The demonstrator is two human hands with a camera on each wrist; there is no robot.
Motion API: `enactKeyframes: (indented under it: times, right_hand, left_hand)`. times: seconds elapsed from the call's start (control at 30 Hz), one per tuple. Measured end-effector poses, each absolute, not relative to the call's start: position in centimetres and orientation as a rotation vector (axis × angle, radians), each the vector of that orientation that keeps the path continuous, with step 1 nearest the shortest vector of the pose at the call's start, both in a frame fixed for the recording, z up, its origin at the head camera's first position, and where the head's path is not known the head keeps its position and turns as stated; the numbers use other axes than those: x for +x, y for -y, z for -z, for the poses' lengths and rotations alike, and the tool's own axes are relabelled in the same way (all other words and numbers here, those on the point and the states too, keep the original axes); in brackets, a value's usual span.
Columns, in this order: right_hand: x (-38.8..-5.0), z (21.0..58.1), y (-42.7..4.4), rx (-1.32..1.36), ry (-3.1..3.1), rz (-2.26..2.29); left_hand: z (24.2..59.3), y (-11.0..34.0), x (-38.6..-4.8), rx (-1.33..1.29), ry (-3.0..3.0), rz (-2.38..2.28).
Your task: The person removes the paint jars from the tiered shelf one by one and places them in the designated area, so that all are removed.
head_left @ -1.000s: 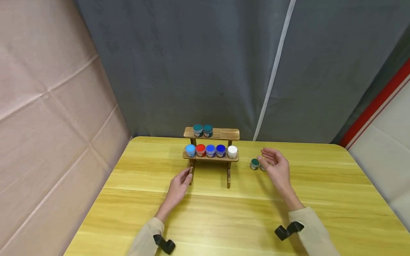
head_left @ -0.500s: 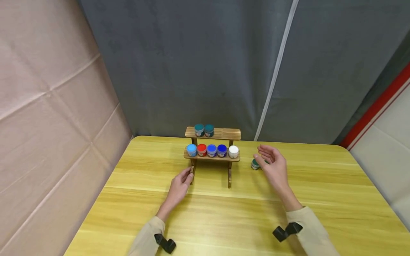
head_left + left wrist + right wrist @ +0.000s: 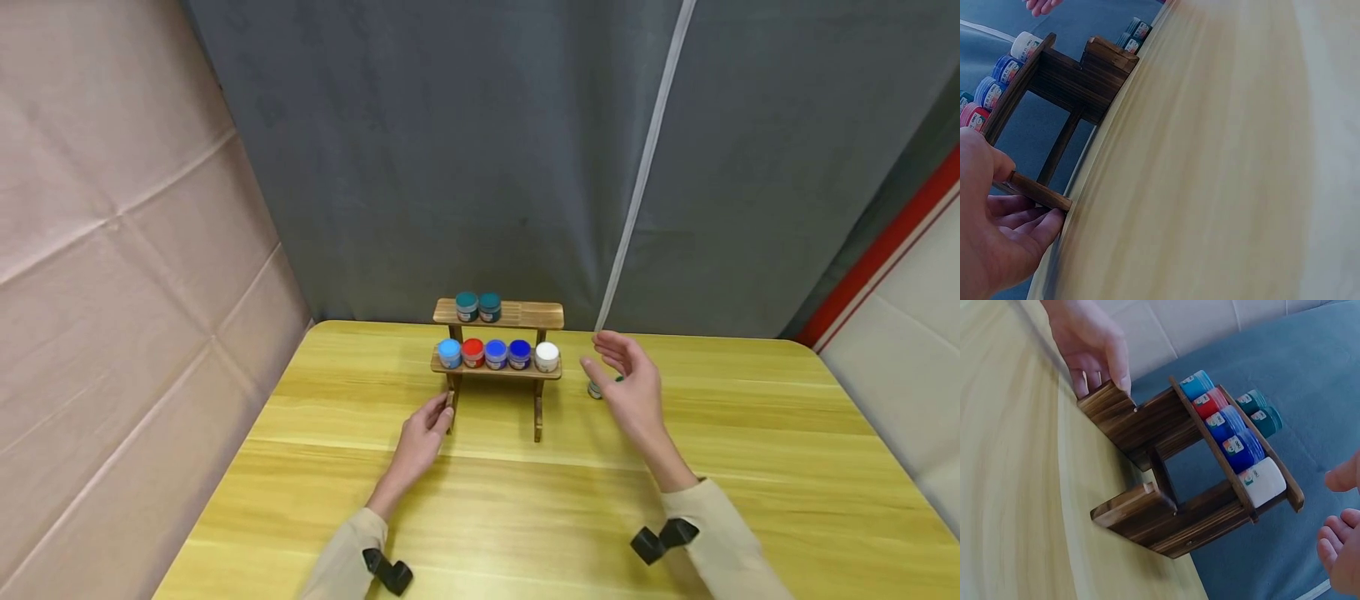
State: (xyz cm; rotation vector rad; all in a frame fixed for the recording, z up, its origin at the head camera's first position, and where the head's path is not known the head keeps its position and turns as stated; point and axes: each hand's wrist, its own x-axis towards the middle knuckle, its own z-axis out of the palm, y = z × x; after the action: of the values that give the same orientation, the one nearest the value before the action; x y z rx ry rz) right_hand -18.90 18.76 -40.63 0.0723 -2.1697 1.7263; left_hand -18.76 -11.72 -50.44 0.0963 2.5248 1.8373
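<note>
A two-tier wooden stand (image 3: 536, 314) stands near the table's far side. Two teal-lidded paint jars (image 3: 477, 307) sit at the left of its upper shelf. Along the lower shelf are a light blue jar (image 3: 450, 353), a red jar (image 3: 472, 352), two darker blue jars (image 3: 507, 354) and a white jar (image 3: 547, 357). My left hand (image 3: 417, 437) grips the stand's left foot between thumb and fingers. To the right of the stand, my right hand (image 3: 633, 390) hovers with loosely bent fingers, holding nothing. It partly covers two green-lidded jars, which the left wrist view shows as jars (image 3: 1134, 36) on the tabletop.
The wooden table (image 3: 495, 517) spreads out in front of the stand. A dark grey curtain (image 3: 435, 167) hangs right behind the table's far edge. A pale padded wall (image 3: 135, 333) is on the left, a white panel with a red border (image 3: 900, 242) on the right.
My right hand has drifted left and slightly away from me, towards the stand, covering more of the green-lidded jars. My left hand keeps its grip on the stand's foot.
</note>
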Motion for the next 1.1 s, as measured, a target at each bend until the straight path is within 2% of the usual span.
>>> enactKeyframes:
  times: [1.1]
  right_hand:
    - [-20.9, 37.8, -13.7, 0.235, 2.093, -1.852]
  left_hand:
    - [50.6, 11.6, -18.8, 0.091, -2.533, -1.828]
